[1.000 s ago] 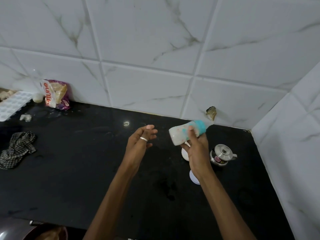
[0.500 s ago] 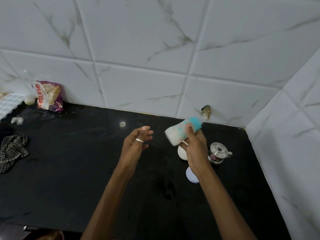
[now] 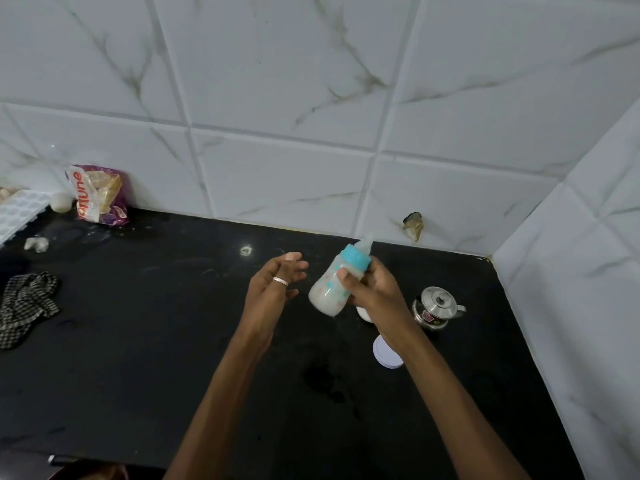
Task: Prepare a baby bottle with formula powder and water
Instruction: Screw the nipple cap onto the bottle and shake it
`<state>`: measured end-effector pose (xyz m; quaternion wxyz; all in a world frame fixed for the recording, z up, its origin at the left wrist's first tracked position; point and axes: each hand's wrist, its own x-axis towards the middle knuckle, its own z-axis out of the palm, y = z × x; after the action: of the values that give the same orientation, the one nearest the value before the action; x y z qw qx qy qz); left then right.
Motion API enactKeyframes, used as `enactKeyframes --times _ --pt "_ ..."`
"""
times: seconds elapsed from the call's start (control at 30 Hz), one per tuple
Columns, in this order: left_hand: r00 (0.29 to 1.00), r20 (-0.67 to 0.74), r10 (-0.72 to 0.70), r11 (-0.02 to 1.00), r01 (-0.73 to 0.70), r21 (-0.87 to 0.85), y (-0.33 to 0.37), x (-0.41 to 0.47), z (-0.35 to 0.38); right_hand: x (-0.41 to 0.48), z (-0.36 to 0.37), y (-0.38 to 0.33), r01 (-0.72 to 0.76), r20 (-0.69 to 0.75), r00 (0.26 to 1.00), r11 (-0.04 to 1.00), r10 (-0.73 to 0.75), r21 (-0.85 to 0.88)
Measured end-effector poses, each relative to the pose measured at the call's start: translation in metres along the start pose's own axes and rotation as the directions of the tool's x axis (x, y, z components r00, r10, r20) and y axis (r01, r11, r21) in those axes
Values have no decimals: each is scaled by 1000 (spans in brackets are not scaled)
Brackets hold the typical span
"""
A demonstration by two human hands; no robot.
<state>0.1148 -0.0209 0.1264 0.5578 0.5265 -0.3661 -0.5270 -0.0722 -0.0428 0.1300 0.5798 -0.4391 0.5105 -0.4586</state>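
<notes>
While the far left of the black countertop (image 3: pixel 156 341) carries only bystanders, namely a white moulded tray (image 3: pixel 20 209), a checked cloth (image 3: pixel 27 303) and a snack packet (image 3: pixel 98 194) against the back wall, none of them bears on the work.

Left hand (image 3: pixel 273 289): raised above mid-counter, fingers loosely spread, holding nothing, just beside the bottle but apart from it.

Baby bottle (image 3: pixel 337 289): held off the surface in the right hand (image 3: pixel 374 292), whose thumb and fingers wrap its body. It is tilted, teat pointing up and away. The blue collar and teat are on, and the contents look milky white.

Further right, 1 white lid (image 3: pixel 386 353) lies flat on the counter and 1 small steel pot (image 3: pixel 438 308) stands lidded near the side wall.

Assessment: powder and water appear to be in and the bottle closed, so filling is judged done. Remaining, at most, is mixing through and setting down.

Clearance: ample bare counter lies left of the hands. To the right, the pot, the lid and the wall corner crowd any swing. The front edge is well below the hands.
</notes>
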Motion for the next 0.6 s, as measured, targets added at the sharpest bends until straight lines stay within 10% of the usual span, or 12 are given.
enactKeyframes --times 0.13,0.27,0.4,0.6 --pt "1000 -16 -7 1000 7 -11 0 -1 -1 5 -2 -6 126 -181 982 918 -61 375" --pt "1000 -6 -13 1000 12 -3 -1 -3 0 -3 4 -1 7 -8 1000 999 -7 38" --pt "1000 -11 -4 1000 4 -7 0 -2 1 4 -1 -7 125 -175 982 924 -64 362" --pt "1000 0 -16 1000 16 0 -2 -1 1 -2 -3 -5 38 -10 999 992 -37 118"
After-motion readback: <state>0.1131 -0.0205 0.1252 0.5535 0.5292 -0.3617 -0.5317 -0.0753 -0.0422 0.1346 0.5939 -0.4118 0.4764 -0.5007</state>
